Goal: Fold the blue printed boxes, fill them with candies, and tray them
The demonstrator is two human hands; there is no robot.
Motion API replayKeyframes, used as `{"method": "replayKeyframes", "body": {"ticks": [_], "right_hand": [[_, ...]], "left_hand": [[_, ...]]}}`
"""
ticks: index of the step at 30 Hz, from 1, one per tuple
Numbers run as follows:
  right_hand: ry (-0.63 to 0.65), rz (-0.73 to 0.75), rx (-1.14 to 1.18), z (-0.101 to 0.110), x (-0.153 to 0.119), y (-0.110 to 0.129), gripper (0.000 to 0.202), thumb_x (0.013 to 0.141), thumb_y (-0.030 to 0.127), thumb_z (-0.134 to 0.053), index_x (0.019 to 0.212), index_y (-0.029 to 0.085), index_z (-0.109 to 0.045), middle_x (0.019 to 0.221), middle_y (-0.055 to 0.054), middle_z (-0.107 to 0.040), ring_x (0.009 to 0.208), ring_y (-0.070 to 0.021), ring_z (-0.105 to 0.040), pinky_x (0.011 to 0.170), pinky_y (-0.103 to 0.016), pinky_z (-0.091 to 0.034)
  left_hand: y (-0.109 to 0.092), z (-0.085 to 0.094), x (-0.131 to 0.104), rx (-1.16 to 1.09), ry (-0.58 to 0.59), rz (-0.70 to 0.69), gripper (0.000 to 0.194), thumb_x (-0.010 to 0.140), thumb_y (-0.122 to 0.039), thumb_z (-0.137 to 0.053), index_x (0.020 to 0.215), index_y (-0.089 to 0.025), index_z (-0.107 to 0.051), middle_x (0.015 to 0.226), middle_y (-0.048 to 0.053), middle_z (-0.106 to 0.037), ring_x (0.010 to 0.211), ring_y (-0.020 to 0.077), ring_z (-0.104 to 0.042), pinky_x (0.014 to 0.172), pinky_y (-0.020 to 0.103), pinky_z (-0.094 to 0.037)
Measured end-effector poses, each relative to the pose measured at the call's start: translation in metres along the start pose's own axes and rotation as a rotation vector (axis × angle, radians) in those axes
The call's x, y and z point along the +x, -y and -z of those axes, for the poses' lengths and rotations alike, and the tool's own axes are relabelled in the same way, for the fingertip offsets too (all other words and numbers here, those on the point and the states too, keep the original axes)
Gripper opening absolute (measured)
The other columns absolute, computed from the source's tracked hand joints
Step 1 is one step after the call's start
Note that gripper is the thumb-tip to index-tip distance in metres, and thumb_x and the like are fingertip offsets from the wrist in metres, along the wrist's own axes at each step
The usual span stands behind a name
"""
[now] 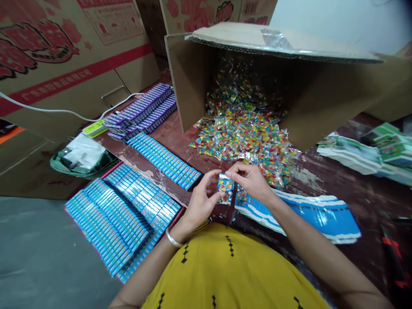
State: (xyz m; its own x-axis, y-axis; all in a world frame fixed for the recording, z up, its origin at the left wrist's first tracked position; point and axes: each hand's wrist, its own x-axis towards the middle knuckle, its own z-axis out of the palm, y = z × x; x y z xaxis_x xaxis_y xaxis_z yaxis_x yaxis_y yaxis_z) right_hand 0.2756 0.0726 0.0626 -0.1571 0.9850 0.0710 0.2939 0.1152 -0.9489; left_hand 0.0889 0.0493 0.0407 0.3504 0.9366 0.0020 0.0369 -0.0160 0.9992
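Observation:
Between my two hands is a small blue candy box [226, 189] with a colourful printed front and a white top edge. My left hand [203, 198] grips its left side, thumb on the front. The thumb and fingers of my right hand [249, 180] pinch its top right corner. Just right of the box, under my right forearm, lies a fanned stack of flat blue cartons [309, 214]. Beyond my hands, small clear packets of coloured candies [247, 133] spill from a cardboard box [189, 81] lying on its side.
A row of blue boxes [164, 160] stands left of my hands on the dark red table [189, 139]. A tray of packed blue boxes [109, 219] is at lower left. Purple boxes [141, 111] are behind. Green cartons [363, 150] and red-handled pliers [394, 253] lie right.

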Motion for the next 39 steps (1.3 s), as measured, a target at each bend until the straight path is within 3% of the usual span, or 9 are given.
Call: {"method": "replayKeyframes", "body": {"ticks": [3,6,8,13,19,24,30,34,39], "right_hand": [[0.079,0.06,-0.107,-0.001,-0.01,0.002,0.022,0.084,0.04,-0.067,0.091,0.019,-0.066,0.097,-0.006,-0.068,0.088,-0.0196,-0.064,0.077,-0.033,-0.051],[0.217,0.13,-0.299,-0.002,-0.019,-0.001,0.077,0.065,0.041,-0.083,0.132,0.023,-0.049,0.132,-0.011,-0.056,0.118,-0.0279,-0.056,0.097,-0.043,-0.049],[0.226,0.209,-0.448,-0.005,-0.023,-0.005,0.094,0.064,0.036,-0.084,0.143,0.023,-0.036,0.145,-0.013,-0.045,0.133,-0.0304,-0.043,0.109,-0.048,-0.039],[0.128,0.303,-0.576,-0.019,-0.03,-0.02,0.078,0.074,0.03,-0.073,0.142,0.022,-0.037,0.142,-0.015,-0.047,0.135,-0.0321,-0.041,0.111,-0.053,-0.038],[0.178,0.213,-0.608,-0.021,-0.033,-0.029,0.105,0.07,0.036,-0.08,0.153,0.028,-0.015,0.154,-0.011,-0.033,0.142,-0.0314,-0.033,0.114,-0.053,-0.036],[0.015,0.073,-0.642,-0.001,-0.035,-0.036,0.087,0.083,0.037,-0.068,0.153,0.032,-0.015,0.15,-0.012,-0.04,0.136,-0.0332,-0.041,0.105,-0.054,-0.044],[-0.084,-0.005,-0.666,0.02,-0.047,-0.049,0.073,0.086,0.038,-0.063,0.149,0.03,-0.027,0.143,-0.013,-0.048,0.128,-0.0346,-0.05,0.098,-0.054,-0.048],[-0.135,-0.01,-0.701,0.039,-0.051,-0.059,0.047,0.091,0.036,-0.054,0.137,0.026,-0.048,0.133,-0.012,-0.056,0.119,-0.0318,-0.057,0.095,-0.049,-0.05],[-0.121,0.039,-0.898,0.054,-0.036,-0.072,0.028,0.096,0.025,-0.043,0.101,0.02,-0.07,0.105,-0.01,-0.067,0.103,-0.0274,-0.059,0.094,-0.046,-0.046]], "left_hand": [[0.003,0.004,0.002,-0.033,-0.01,0.026,0.045,0.082,-0.022,-0.066,0.124,-0.024,-0.051,0.116,0.006,-0.063,0.105,0.0211,-0.061,0.084,0.03,-0.052],[0.01,0.006,0.006,-0.092,-0.045,0.029,0.042,0.08,-0.023,-0.067,0.119,-0.022,-0.05,0.112,0.007,-0.064,0.103,0.0205,-0.062,0.087,0.031,-0.051],[0.016,0.006,0.007,-0.126,-0.065,0.031,0.045,0.078,-0.024,-0.07,0.118,-0.021,-0.05,0.113,0.007,-0.063,0.103,0.0204,-0.062,0.088,0.032,-0.05],[0.025,0.007,0.003,-0.099,-0.066,0.14,0.044,0.078,-0.032,-0.071,0.114,-0.018,-0.052,0.094,0.005,-0.067,0.087,0.0186,-0.065,0.078,0.03,-0.051],[0.035,0.029,-0.008,0.713,-0.239,0.024,0.016,0.085,-0.036,-0.062,0.089,-0.021,-0.064,0.087,0.005,-0.062,0.081,0.0207,-0.058,0.074,0.033,-0.045],[0.046,0.04,-0.004,1.178,-0.344,-0.062,0.012,0.085,-0.032,-0.06,0.087,-0.021,-0.063,0.091,0.009,-0.056,0.094,0.0284,-0.052,0.076,0.038,-0.045],[0.058,0.043,0.004,1.235,-0.416,-0.096,0.016,0.087,-0.035,-0.058,0.091,-0.019,-0.058,0.092,0.009,-0.053,0.095,0.0287,-0.05,0.079,0.039,-0.045],[0.057,0.043,0.002,1.178,-0.44,-0.123,0.03,0.085,-0.043,-0.062,0.1,-0.018,-0.055,0.095,0.01,-0.052,0.097,0.03,-0.049,0.083,0.041,-0.044],[0.047,0.01,-0.004,1.101,-0.227,-0.201,0.046,0.08,-0.053,-0.065,0.106,-0.017,-0.054,0.101,0.012,-0.054,0.099,0.0298,-0.049,0.084,0.041,-0.043]]}}
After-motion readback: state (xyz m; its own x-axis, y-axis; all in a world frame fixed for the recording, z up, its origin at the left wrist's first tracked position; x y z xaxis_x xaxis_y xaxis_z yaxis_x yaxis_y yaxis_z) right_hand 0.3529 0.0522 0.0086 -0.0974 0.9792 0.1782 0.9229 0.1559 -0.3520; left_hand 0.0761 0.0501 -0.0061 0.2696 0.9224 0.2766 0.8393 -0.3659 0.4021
